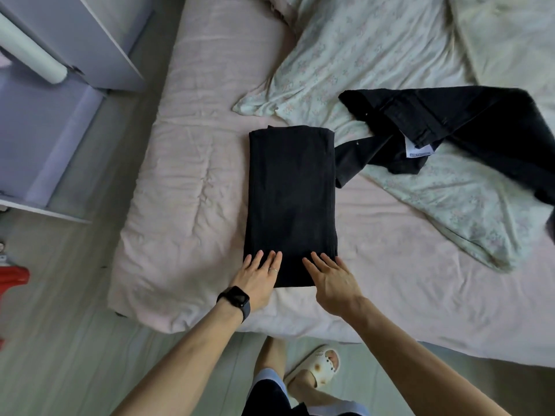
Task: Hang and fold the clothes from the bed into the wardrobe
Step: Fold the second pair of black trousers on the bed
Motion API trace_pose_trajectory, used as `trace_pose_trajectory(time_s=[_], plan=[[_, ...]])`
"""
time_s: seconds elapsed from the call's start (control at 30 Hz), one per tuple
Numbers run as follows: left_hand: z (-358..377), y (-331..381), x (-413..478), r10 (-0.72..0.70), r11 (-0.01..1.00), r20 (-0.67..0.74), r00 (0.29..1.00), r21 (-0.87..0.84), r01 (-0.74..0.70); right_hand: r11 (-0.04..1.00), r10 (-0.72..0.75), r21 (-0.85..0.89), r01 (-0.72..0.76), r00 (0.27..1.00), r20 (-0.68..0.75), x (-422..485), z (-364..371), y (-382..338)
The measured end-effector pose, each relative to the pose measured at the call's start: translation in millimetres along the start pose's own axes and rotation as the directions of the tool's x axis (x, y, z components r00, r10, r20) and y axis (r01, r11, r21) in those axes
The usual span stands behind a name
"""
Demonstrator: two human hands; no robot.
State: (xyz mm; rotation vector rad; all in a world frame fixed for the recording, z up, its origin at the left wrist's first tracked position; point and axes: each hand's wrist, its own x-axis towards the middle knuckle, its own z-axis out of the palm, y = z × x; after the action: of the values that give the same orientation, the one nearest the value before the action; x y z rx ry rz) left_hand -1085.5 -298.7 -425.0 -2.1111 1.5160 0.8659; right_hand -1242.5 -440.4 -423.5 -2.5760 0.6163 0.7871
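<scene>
A black fold (291,205) is laid on the bed (186,175). Its near edge is pressed by the left hand (258,274) and right hand (330,279), fingers straight and flat, set apart; nothing is gripped. Black trousers (450,124) are spread to the fold's right, touching its side. Were the fold lifted by that edge alone, its layers could be slid apart and the shape lost; the trousers might be dragged along.

White label (418,150) inside black trousers (468,124): printed txt too small to read, no other txt
</scene>
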Motion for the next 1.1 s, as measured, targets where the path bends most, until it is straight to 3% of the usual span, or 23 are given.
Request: trace_pose_trajectory(time_s=[0.2,0.33,0.43,0.5,0.57,0.63,0.83,1.0,1.1], plan=[[-35,0,-61,0.118,0.990,0.056,0.991,-0.090,-0.113,0.981,-0.096,0.193,0.037,0.946,0.308,-49,-59,-19],[-70,-17,-64,0.099,0.940,0.130,0.986,-0.337,-0.050,0.959,-0.122,0.283,-0.011,0.887,0.446,-37,-99,-23],[-109,-53,-31,0.030,0.833,0.043,0.999,-0.553,-0.002,0.911,-0.029,0.398,-0.111,0.943,0.330,-2,-133,1],[-136,-81,0,-0.121,0.736,-0.070,0.990,-0.676,0.042,0.828,0.113,0.544,-0.139,0.990,0.081,27,-148,22],[-156,-101,33,-0.257,0.628,-0.157,0.954,-0.777,0.041,0.712,0.269,0.694,-0.112,0.955,-0.122,56,-156,37],[-168,-110,69,-0.325,0.585,-0.210,0.922,-0.810,0.021,0.646,0.363,0.757,-0.097,0.911,-0.194,91,-152,47],[-159,-106,158,-0.357,0.640,-0.343,0.869,-0.767,-0.040,0.453,0.598,0.877,-0.161,0.784,-0.165,168,-115,69],[-131,-109,204,-0.378,0.748,-0.323,0.868,-0.659,0.080,0.513,0.649,0.831,-0.215,0.731,-0.211,199,-90,74],[-113,-102,208,-0.429,0.843,-0.504,0.749,-0.521,0.133,0.573,0.696,0.773,-0.272,0.661,-0.283,201,-85,74]])
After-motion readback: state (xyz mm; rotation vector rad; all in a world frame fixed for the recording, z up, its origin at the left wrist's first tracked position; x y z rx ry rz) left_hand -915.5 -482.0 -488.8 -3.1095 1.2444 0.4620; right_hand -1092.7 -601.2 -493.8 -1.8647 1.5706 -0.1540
